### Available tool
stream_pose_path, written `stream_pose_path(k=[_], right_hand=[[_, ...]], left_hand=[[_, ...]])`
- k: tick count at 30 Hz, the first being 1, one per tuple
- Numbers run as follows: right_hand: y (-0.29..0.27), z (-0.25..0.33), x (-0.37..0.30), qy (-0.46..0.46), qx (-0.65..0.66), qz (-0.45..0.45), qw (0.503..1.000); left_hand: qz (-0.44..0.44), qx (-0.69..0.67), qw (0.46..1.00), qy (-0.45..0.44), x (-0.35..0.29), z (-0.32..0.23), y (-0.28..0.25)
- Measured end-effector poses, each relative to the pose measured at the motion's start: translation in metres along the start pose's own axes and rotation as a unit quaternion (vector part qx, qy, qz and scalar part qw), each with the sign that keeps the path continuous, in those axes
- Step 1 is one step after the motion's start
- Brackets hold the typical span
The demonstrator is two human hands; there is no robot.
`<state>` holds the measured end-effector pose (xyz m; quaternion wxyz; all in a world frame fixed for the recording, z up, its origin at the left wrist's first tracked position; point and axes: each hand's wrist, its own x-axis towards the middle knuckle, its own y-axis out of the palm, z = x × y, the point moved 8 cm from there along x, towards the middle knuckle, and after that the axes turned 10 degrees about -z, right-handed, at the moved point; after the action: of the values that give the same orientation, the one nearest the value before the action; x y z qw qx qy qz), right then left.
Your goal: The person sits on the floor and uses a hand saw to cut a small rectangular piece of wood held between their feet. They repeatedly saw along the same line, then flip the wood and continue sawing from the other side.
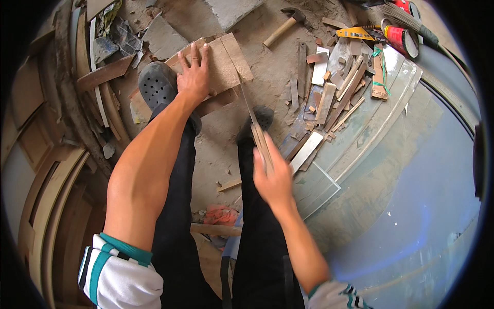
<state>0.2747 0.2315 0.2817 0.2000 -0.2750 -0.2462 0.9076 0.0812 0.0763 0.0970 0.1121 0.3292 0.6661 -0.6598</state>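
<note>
A pale wooden board (222, 66) lies raised off the dusty ground, with a narrow cut or line running across it near its right end. My left hand (194, 77) presses flat on the board, fingers spread. Wrapped round the wooden handle of a handsaw (249, 105) is my right hand (274, 177), slightly blurred. The saw's thin blade slants up and away to the board's near edge, meeting it at the line. My left foot, in a dark grey clog (156, 85), is against the board's left side; the other clog (263, 117) is beside the blade.
A hammer (283, 32) lies beyond the board. Wood offcuts (325, 103) are heaped to the right, beside glass sheets (401, 170). Red cans (401, 41) and a brush (406, 19) are at the far right. Planks (49, 206) and wooden frames line the left.
</note>
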Motion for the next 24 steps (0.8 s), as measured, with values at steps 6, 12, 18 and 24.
stream_pose_path(k=[6, 12, 18, 24], right_hand=[[0.036, -0.002, 0.044, 0.037, -0.025, -0.001, 0.999], [-0.021, 0.016, -0.001, -0.049, 0.030, -0.022, 0.998], [0.023, 0.002, 0.038, 0.057, -0.016, 0.006, 0.998], [-0.015, 0.002, -0.006, -0.022, 0.022, -0.020, 0.999]], left_hand=[[0.023, -0.006, 1.000, -0.011, 0.001, -0.003, 0.002], [-0.004, -0.002, 1.000, -0.010, 0.006, 0.003, 0.001], [0.011, 0.007, 1.000, -0.007, 0.001, -0.001, 0.001], [0.020, 0.033, 0.999, -0.011, 0.001, -0.001, -0.002]])
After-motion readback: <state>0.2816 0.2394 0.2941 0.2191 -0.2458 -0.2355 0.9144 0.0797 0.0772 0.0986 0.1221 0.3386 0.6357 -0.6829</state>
